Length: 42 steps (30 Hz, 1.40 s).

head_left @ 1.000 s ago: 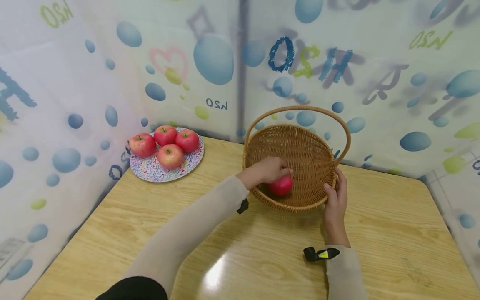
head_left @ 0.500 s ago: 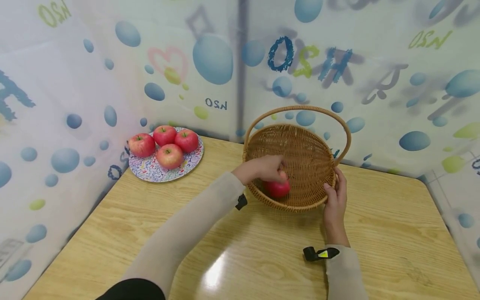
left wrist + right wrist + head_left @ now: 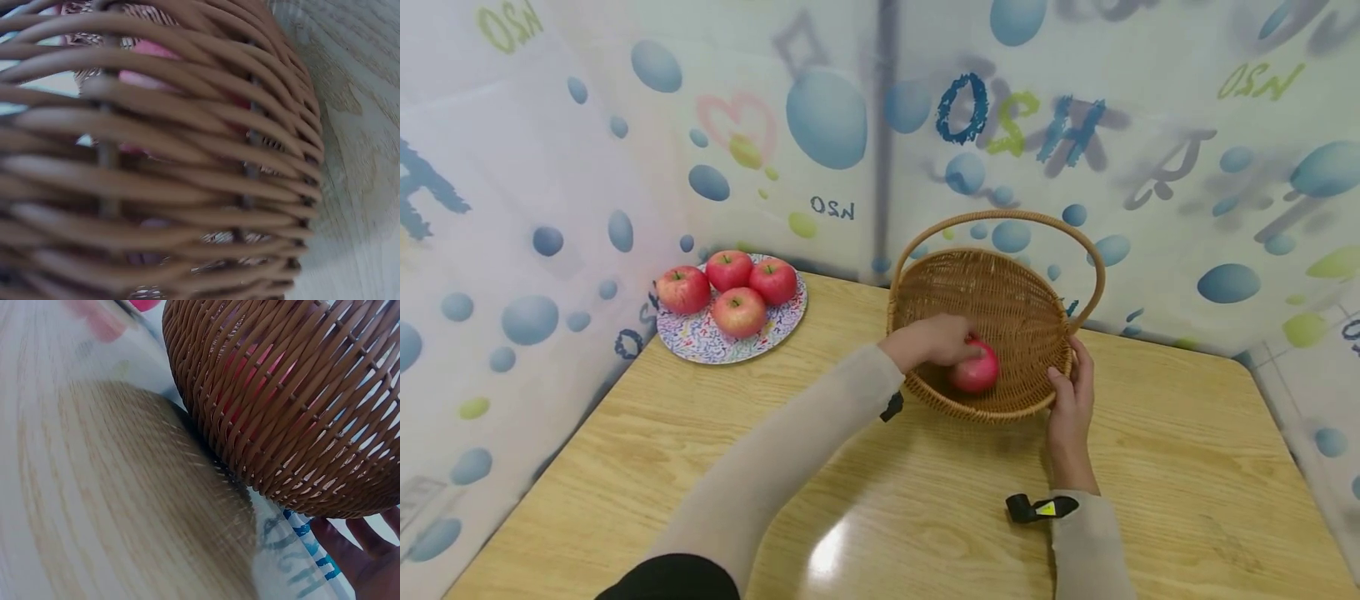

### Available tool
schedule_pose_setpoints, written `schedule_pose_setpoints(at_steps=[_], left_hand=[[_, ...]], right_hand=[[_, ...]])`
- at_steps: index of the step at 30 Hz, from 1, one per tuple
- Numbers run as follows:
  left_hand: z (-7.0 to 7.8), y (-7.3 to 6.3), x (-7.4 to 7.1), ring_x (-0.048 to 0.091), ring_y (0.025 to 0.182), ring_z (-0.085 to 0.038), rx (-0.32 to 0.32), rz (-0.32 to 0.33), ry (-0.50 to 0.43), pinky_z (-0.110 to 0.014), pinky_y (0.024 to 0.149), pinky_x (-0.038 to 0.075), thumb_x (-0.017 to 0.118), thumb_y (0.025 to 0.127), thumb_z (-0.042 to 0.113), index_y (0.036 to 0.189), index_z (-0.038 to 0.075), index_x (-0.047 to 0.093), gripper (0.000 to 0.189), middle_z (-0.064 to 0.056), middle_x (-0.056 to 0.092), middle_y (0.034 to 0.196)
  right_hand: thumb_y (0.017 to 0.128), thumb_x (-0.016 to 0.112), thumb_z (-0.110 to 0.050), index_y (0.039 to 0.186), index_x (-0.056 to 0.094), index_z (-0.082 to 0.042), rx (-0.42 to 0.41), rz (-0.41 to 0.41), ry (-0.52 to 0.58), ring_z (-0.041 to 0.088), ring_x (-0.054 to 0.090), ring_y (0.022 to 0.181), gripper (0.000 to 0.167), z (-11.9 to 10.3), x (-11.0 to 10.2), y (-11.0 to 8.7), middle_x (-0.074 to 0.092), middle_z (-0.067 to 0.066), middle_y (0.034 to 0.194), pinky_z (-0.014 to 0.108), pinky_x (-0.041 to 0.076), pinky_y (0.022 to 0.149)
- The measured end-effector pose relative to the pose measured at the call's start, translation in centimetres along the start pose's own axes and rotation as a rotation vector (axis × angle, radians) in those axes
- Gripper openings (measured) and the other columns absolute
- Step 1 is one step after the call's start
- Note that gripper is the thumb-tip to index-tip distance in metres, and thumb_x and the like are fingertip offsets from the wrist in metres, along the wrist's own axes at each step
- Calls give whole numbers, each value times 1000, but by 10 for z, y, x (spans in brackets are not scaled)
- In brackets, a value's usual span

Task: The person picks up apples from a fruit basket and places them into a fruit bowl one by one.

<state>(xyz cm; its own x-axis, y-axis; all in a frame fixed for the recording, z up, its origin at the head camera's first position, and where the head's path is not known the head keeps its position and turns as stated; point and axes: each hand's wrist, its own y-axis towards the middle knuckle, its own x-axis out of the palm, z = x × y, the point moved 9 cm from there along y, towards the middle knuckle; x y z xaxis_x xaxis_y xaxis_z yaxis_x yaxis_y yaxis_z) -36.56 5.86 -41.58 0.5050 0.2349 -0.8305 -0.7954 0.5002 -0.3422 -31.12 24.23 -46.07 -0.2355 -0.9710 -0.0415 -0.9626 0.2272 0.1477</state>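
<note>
In the head view a brown wicker basket [image 3: 992,287] with a tall arched handle leans so that its opening faces me. My left hand [image 3: 931,342] reaches over the left rim and grips a red apple [image 3: 977,372] inside, thumb and fingers on its upper side. Through the weave in the left wrist view, patches of pinkish red [image 3: 147,78] show. My right hand [image 3: 1072,408] holds the basket's right rim, its thumb on the inner edge and the fingers outside. The right wrist view shows its fingers against the basket wall [image 3: 300,406].
A patterned plate [image 3: 688,342] with several red apples [image 3: 741,312] stands at the table's back left. The wooden table [image 3: 880,500] meets printed curtains [image 3: 820,208] behind the basket and on the left. Black wrist cameras sit at both cuffs.
The apple in the basket first shifted slightly left, then right, with my left hand moving along; its fingers lifted partly off midway. The right hand and the plate stayed where they were.
</note>
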Motion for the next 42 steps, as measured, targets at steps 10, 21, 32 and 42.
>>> schedule_pose_setpoints(at_steps=[10, 21, 32, 42], left_hand=[[0, 8, 1, 61, 103, -18, -44, 2, -96, -28, 85, 51, 67, 96, 42, 128, 2, 62, 51, -8, 65, 118], [2, 3, 20, 47, 143, -25, -97, -111, -63, -37, 119, 38, 48, 99, 62, 153, 11, 44, 75, -10, 47, 156], [7, 5, 18, 60, 121, -22, -64, -15, -148, -31, 99, 52, 70, 91, 46, 145, 6, 49, 71, -10, 60, 136], [18, 4, -6, 62, 113, -21, 72, 182, -283, -26, 83, 56, 79, 81, 26, 143, 8, 52, 70, -9, 62, 129]], right_hand=[[104, 39, -16, 157, 33, -29, -18, -7, -6, 31, 41, 145, 55, 1, 0, 1, 37, 5, 161, 57, 36, 118], [103, 39, -16, 157, 33, -28, -9, -5, -4, 29, 39, 147, 55, 0, 1, 0, 35, 5, 163, 59, 33, 120], [104, 40, -16, 157, 34, -27, -21, -4, 1, 31, 40, 146, 55, 1, 1, 2, 36, 5, 162, 60, 34, 118], [104, 39, -17, 157, 32, -29, -19, -14, 1, 30, 38, 147, 55, 0, 2, 1, 35, 3, 163, 62, 33, 118]])
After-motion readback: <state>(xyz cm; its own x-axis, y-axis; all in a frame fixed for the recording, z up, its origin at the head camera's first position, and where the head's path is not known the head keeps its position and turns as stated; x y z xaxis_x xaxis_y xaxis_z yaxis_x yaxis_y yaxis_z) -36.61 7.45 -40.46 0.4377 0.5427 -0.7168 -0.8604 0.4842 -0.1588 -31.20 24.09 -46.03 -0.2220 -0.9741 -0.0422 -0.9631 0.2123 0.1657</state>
